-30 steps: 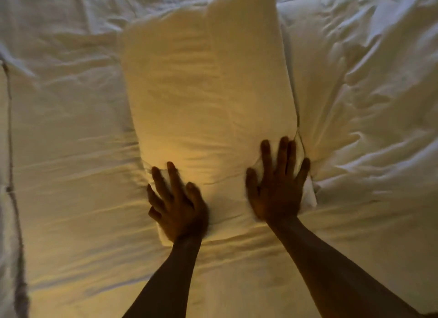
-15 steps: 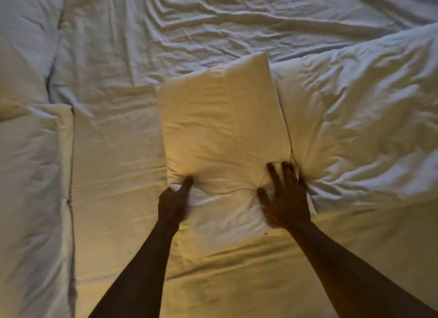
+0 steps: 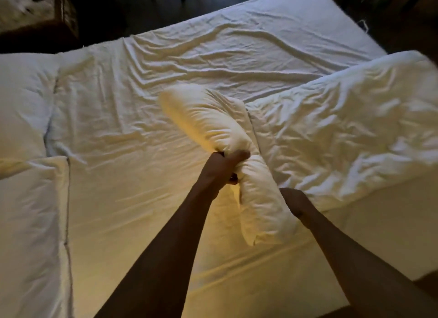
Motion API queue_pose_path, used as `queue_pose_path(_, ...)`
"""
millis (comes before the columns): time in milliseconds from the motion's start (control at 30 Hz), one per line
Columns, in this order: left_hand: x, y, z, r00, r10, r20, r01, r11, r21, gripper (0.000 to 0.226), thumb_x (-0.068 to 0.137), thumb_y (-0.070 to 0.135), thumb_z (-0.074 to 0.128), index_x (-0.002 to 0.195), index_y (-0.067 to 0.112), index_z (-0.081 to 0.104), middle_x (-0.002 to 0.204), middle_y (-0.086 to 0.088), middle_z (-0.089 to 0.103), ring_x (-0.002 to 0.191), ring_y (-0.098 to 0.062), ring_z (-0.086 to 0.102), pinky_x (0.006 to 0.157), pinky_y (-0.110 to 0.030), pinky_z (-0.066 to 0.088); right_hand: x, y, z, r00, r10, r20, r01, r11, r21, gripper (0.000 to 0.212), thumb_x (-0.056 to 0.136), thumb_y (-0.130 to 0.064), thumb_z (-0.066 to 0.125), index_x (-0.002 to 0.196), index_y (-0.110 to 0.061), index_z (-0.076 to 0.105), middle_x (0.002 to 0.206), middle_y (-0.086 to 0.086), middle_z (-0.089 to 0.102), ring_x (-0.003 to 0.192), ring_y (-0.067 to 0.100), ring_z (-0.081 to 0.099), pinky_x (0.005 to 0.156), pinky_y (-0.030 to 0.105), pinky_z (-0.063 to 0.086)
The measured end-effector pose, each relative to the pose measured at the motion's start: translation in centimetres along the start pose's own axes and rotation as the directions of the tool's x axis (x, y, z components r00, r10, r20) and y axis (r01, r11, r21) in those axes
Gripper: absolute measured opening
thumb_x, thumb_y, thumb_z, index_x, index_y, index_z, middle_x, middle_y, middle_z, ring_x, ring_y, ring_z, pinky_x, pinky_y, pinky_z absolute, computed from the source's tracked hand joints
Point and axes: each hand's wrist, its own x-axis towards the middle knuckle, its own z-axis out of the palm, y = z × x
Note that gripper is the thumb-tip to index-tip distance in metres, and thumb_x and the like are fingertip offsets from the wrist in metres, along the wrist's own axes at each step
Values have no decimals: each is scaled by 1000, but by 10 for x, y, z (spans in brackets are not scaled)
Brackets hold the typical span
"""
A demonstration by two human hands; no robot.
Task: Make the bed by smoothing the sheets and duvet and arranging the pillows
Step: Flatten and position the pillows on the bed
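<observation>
We hold the pillow (image 3: 213, 125) lifted on edge above the sheet (image 3: 132, 199), near the middle of the bed, with its far end against the rumpled duvet (image 3: 343, 137) on our right. Our left hand (image 3: 221, 168) is bunched tightly round the pillow's near side, fingers curled into the fabric. Our right hand (image 3: 295, 201) sits against the other face of it; it seems to grip as well, though the pillow hides the fingers, so we cannot tell. The pillow looks light and very soft, sagging and folding where we squeeze it, so we judge it best taken by the two near corners or along one long edge. Two more pillows (image 3: 26, 104) lie at the left.
</observation>
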Motion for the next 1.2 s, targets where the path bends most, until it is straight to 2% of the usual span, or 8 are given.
queue_pose_path(67,7,16,45,999,42,-26,-40,998,55,34,86,37,78,103,8,72,99,-20,76,83,-31,73,72,-51,62,-1,-2,-38,999,28,44,-32,996,81,34,106,-15,49,133,1,62,141,21,59,130,38,56,109,45,43)
queue_pose_path(200,29,35,139,989,134,-66,-115,965,236,37,86,51,68,83,14,72,75,-11,76,72,-27,74,77,-47,61,9,6,-122,991,-126,-35,130,978,163,27,103,-9,56,124,3,66,128,25,66,122,38,60,103,49,46)
queue_pose_path(433,86,27,281,973,193,126,-231,805,546,70,93,72,36,111,15,71,123,-12,69,118,-34,60,104,-48,46,67,52,-249,974,-85,-209,154,926,344,31,96,-41,59,80,-21,77,78,-5,75,83,25,66,78,35,53)
queue_pose_path(567,130,23,301,934,356,39,-268,620,737,59,98,54,46,140,16,58,151,-11,49,140,-33,41,117,-41,33,87,71,-272,958,-102,-270,148,977,155,41,94,-43,60,127,-22,68,128,12,68,114,33,63,94,38,48)
queue_pose_path(700,172,46,286,799,601,1,-321,426,846,69,93,58,32,148,21,50,159,-13,38,149,-33,29,124,-39,20,102,79,-256,932,-172,-320,199,978,54,56,95,-35,63,146,-18,48,139,12,56,127,35,54,105,44,47)
queue_pose_path(900,229,94,259,682,669,294,-415,23,909,54,103,52,35,156,42,34,171,-6,11,158,-31,8,124,-52,18,129,53,-233,877,-316,-362,287,949,-132,70,99,-46,52,160,-31,22,151,10,41,133,35,46,106,54,43)
queue_pose_path(1033,275,121,258,733,554,395,-399,-120,909,52,103,61,25,154,57,19,171,10,-5,158,-24,-9,122,-65,8,152,36,-223,803,-383,-456,275,918,-287,70,99,-54,41,161,-37,14,152,7,39,129,31,46,100,54,45)
queue_pose_path(1200,324,83,261,832,450,324,-300,-127,945,51,101,68,13,151,64,7,170,15,-9,158,-26,-8,117,-74,6,167,45,-190,739,-427,-521,193,875,-444,73,97,-58,39,163,-32,18,149,12,46,134,35,44,107,53,36)
